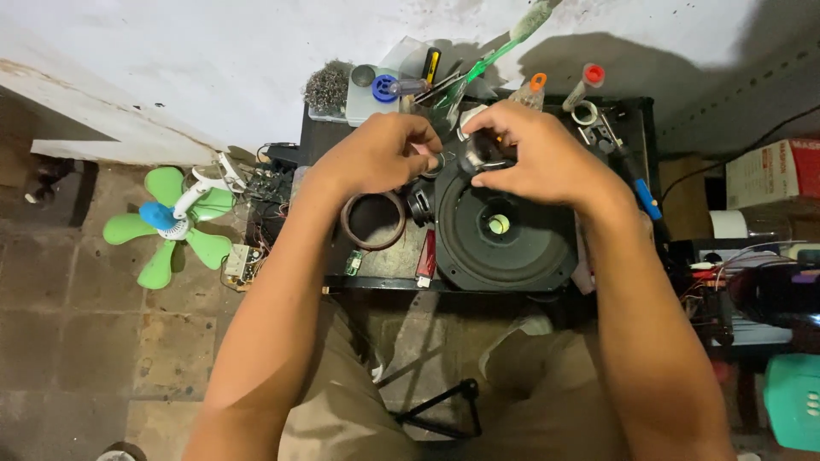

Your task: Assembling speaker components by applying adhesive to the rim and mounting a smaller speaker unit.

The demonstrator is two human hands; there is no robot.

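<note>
Both hands pinched small parts together just above the black speaker (504, 230): left hand (376, 154), right hand (530, 154), equally near.

The 2 hands, left hand (380, 155) and right hand (534, 154), meet over a black speaker (506, 230) on the table (384, 260), pinching a small part between them; a brown ring (373, 220) lies below the left hand.

To my right, at the edge of view, a cardboard box (773, 173) lies beside the dark bench, well apart from my hands; its face is white with a red band and red lettering, and its side is plain brown. Just below it stands a white roll (729, 224), perhaps tape or paper; I cannot tell which. I see no screens or signs.
</note>
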